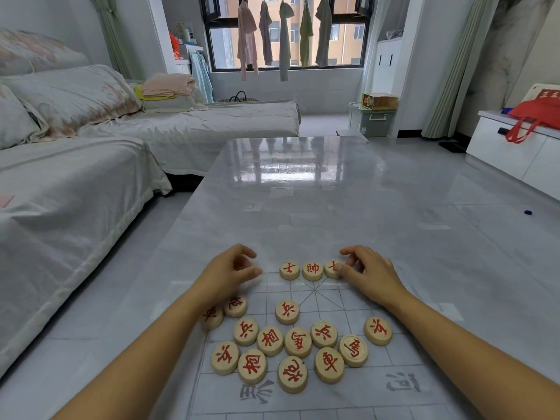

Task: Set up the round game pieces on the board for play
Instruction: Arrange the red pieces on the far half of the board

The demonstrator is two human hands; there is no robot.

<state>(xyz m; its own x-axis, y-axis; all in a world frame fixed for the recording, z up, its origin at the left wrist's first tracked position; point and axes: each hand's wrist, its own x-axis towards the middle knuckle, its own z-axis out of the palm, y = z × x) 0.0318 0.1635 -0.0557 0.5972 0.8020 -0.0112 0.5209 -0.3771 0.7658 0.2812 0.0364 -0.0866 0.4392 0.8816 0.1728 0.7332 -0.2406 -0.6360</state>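
As the back row appears to be laid outward from the general piece (312,271), a third piece (331,269) is pinched between the thumb and fingertips of the right hand (368,272). It is held just right of the general, probably to mirror the advisor piece (289,270) just left of it. Further left of the general, the grip of the left hand (235,268) is loosely curled, and nothing is seen in it. The loose pieces (298,342) are bunched face up nearer than the general on the board (330,301), presumably for easy reach. The board is spread on the table (303,192).
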